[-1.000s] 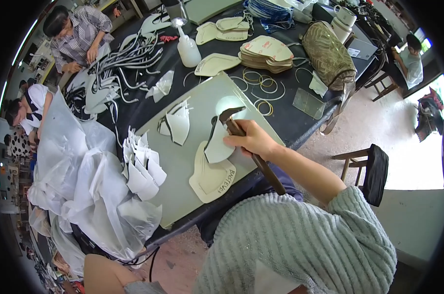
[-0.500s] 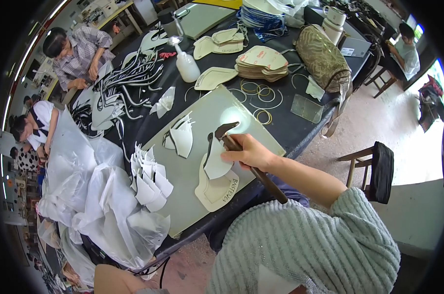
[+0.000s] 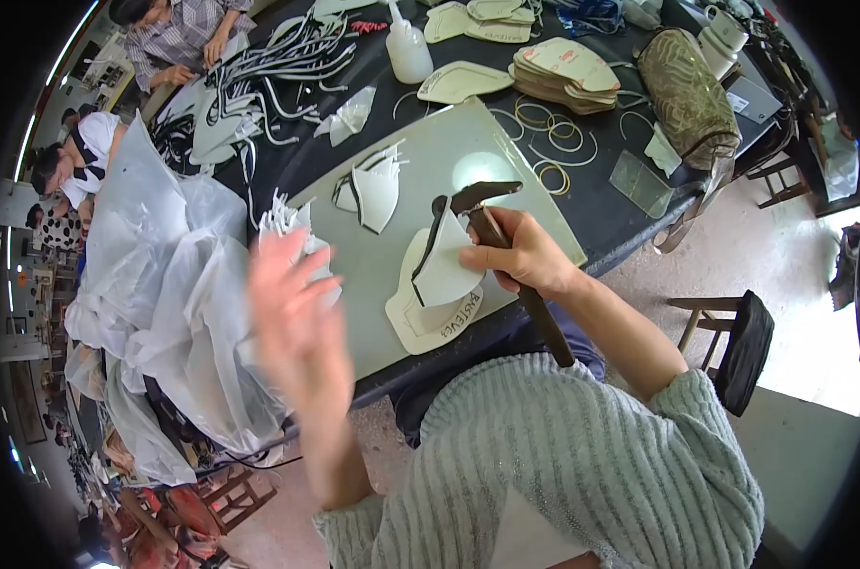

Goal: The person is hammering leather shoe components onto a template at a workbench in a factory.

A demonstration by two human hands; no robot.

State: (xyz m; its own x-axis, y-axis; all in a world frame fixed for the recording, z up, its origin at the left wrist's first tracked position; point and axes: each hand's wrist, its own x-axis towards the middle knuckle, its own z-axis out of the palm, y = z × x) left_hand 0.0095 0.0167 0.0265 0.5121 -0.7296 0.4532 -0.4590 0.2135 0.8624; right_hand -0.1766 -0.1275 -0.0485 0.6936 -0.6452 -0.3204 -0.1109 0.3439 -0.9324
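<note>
My right hand (image 3: 529,251) is closed around the wooden handle of a hammer (image 3: 549,334), its dark head turned up and to the right. Under the thumb of the same hand is a curved white piece (image 3: 451,270) with black edging. Behind and below that piece lies a cream pattern template (image 3: 406,318) with hand lettering, flat on the grey-green board (image 3: 354,251). My left hand (image 3: 302,322), blurred by motion, has its fingers stretched apart over a stack of white pieces (image 3: 286,220), which it partly covers. Another small group of white pieces (image 3: 379,194) rests on the board.
Crumpled clear plastic sheeting (image 3: 178,313) covers the table's left side. Beyond the board are a white squeeze bottle (image 3: 409,52), stacked templates (image 3: 564,71), loose rings (image 3: 553,175) and a patterned bag (image 3: 686,90). A stool (image 3: 743,351) stands at right. Two people work at far left.
My left hand has come up from the lower edge to the stack of white pieces. The view has shifted, and my right hand still holds the hammer and the white piece.
</note>
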